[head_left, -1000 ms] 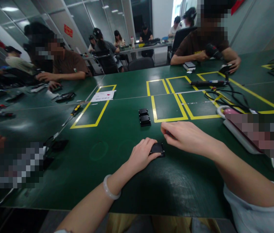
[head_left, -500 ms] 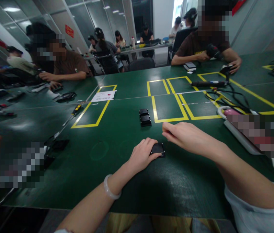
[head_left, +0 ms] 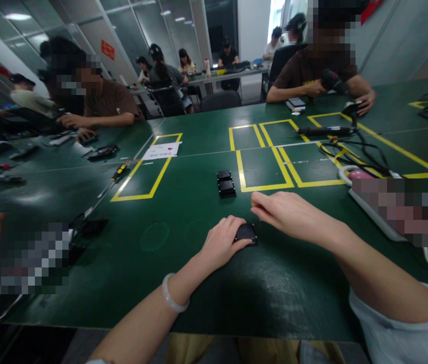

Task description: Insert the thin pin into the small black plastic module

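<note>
Two hands of mine show in the head view, both low over the green table (head_left: 130,283). My left hand (head_left: 219,243) sits near the middle, close to the near edge. Its fingers are curled down over the left end of a small black block (head_left: 247,232), gripping it where it lies flat on the table. A pale bracelet (head_left: 172,298) rings that wrist.

My right hand (head_left: 293,215) reaches in from the right, just beyond the block. It is palm down, with the fingers stretched close together and pointing left (whether the tips pinch anything I cannot tell).

Farther out, a pair of black blocks (head_left: 226,184) lies end to end, just left of a yellow taped square (head_left: 267,186). Well to the left, a screwdriver (head_left: 117,173) with a yellow and black handle lies beside another yellow outline, and a white sheet (head_left: 161,150) rests at that outline's far corner. Black cables (head_left: 350,151) trail over the tape on the right. At the far side a person in a brown shirt (head_left: 308,68) leans on the table, and another sits at the far left
</note>
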`<state>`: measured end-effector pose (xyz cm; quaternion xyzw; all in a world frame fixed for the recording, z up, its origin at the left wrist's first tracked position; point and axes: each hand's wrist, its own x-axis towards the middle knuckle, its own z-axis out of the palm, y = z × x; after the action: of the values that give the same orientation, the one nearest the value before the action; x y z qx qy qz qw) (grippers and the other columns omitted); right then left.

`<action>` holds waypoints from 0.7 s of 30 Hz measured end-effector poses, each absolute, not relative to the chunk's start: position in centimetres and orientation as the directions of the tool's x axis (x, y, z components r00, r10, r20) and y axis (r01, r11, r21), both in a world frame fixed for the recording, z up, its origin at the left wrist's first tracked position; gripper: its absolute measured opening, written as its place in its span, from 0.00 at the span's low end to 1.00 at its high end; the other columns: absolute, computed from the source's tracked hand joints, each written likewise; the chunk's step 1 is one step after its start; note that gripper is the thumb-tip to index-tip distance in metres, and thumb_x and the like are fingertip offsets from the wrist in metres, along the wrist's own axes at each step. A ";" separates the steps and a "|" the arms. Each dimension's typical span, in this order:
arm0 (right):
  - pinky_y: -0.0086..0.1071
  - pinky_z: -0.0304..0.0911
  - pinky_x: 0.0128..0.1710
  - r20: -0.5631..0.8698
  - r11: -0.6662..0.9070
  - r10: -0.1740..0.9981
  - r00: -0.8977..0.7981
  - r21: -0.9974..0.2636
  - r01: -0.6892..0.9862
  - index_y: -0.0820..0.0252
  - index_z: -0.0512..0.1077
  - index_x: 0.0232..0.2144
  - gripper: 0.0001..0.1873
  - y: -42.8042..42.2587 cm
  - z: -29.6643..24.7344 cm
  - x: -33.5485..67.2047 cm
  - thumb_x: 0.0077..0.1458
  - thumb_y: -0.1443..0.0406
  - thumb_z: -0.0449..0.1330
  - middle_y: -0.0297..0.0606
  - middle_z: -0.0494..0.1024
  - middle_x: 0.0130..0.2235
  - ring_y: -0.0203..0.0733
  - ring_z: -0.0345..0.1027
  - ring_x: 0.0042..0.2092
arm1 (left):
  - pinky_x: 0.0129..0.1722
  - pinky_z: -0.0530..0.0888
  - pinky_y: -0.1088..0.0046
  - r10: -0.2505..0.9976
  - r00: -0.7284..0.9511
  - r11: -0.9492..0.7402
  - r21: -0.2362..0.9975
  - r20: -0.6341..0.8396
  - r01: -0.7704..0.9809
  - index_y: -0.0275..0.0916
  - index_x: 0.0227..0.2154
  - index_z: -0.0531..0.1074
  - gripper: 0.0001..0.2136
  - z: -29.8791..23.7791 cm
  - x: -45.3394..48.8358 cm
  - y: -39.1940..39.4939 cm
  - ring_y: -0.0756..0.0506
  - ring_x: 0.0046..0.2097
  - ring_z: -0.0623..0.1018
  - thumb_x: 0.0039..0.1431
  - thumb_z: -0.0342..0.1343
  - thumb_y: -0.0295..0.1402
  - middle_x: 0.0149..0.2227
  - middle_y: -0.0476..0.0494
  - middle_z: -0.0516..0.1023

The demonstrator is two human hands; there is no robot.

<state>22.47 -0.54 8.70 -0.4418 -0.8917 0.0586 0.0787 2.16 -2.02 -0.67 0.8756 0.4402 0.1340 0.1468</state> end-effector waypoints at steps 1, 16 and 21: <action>0.30 0.42 0.24 0.090 0.602 0.798 -0.596 -0.173 0.780 0.58 0.62 0.34 0.08 -0.5 8.7 22.4 0.63 0.62 0.46 0.32 0.69 0.25 0.36 0.61 0.25 | 0.41 0.70 0.66 0.811 0.576 -0.568 0.375 0.104 0.732 0.41 0.47 0.65 0.17 -0.7 2.2 -2.0 0.43 0.44 0.71 0.62 0.51 0.47 0.44 0.45 0.70; 0.32 0.37 0.23 0.085 0.542 0.832 -0.548 0.087 0.836 0.59 0.69 0.28 0.18 -1.7 9.2 21.3 0.64 0.58 0.46 0.38 0.73 0.21 0.41 0.68 0.25 | 0.43 0.70 0.65 0.805 0.582 -0.581 0.347 0.114 0.736 0.42 0.47 0.63 0.17 -1.0 2.2 -2.0 0.43 0.44 0.70 0.62 0.52 0.46 0.43 0.46 0.70; 0.34 0.37 0.23 0.064 0.546 0.829 -0.555 0.115 0.830 0.59 0.71 0.26 0.19 -2.4 9.2 20.9 0.64 0.60 0.46 0.40 0.75 0.22 0.43 0.71 0.26 | 0.43 0.70 0.65 0.812 0.574 -0.573 0.340 0.107 0.746 0.41 0.47 0.63 0.17 -1.0 2.2 -2.0 0.43 0.44 0.70 0.61 0.53 0.45 0.43 0.45 0.70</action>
<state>20.88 -2.39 9.22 -0.4717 -0.8793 -0.0658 0.0011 2.23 -2.03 -0.98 0.8777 0.4436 0.1267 0.1297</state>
